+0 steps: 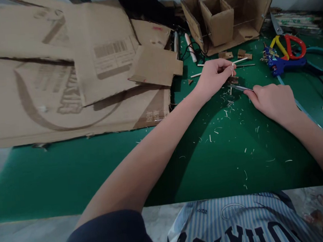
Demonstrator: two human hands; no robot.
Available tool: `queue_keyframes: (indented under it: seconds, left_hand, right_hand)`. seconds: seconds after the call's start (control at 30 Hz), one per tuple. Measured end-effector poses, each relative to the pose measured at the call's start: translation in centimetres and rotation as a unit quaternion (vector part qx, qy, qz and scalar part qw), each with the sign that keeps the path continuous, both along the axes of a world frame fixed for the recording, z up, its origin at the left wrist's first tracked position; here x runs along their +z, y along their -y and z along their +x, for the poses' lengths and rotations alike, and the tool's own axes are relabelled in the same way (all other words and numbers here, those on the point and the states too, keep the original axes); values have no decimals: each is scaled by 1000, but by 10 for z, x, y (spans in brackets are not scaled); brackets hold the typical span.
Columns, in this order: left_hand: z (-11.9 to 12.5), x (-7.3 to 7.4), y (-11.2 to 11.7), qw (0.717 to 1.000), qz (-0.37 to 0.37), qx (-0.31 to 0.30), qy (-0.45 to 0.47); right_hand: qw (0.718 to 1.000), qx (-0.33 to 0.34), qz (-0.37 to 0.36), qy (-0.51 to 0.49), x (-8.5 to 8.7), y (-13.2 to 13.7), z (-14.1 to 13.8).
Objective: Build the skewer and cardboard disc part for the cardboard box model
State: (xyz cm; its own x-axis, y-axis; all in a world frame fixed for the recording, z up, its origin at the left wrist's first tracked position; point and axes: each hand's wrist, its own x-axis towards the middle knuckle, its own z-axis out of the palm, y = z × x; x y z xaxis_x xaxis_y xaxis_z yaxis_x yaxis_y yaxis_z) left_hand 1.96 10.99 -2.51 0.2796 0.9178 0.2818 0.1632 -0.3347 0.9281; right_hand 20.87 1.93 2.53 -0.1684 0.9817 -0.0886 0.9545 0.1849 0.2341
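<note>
My left hand (215, 75) pinches a thin pale wooden stick (233, 70) between thumb and fingers, its lower end pointing down toward the table. My right hand (274, 99) is wrapped round a slim knife (241, 88), whose blade reaches left to the stick's lower part. A small dark brown piece (233, 80) lies by the stick, partly covered by the fingers. Pale curled shavings (226, 113) are scattered on the green table (78, 172) below both hands. More thin sticks (240, 60) lie behind my left hand.
Cardboard sheets (102, 40) cover the left side. A cardboard box (242, 14) stands at the back. On the right lie scissors (295, 47) with red and yellow handles, a blue glue gun (285, 65) and a cable. A white stick-like piece (190, 48) lies near the box.
</note>
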Motion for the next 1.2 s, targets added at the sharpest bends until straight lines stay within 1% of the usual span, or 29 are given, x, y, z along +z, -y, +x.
queue_keyframes:
  seconds: [0.13, 0.27, 0.43, 0.57, 0.67, 0.8, 0.93, 1.03, 1.2]
  left_hand:
    - [0, 3, 2, 1000, -12, 5, 14]
    - [0, 3, 2, 999, -16, 15, 27]
    - [-1, 1, 0, 999, -20, 35, 31]
    - [0, 1, -1, 998, -24, 48, 38]
    - [1, 3, -1, 998, -28, 46, 42]
    - [1, 4, 1, 998, -20, 42, 32]
    - [0, 2, 0, 999, -19, 42, 28]
    - [0, 0, -2, 999, -18, 35, 33]
    - [1, 2, -1, 998, -23, 45, 39]
  right_hand:
    - [1000, 7, -3, 5, -1, 1, -3]
    - [1000, 7, -15, 14, 1, 5, -8]
    - [998, 13, -60, 27, 9, 15, -14]
    - [996, 10, -87, 30, 14, 22, -10]
    - [997, 14, -63, 30, 12, 24, -4]
    - [1000, 5, -10, 7, 5, 16, -2]
    - [1000, 3, 3, -2, -1, 5, -7]
    - [1000, 9, -17, 3, 1, 4, -11]
    - [996, 10, -84, 17, 9, 14, -13]
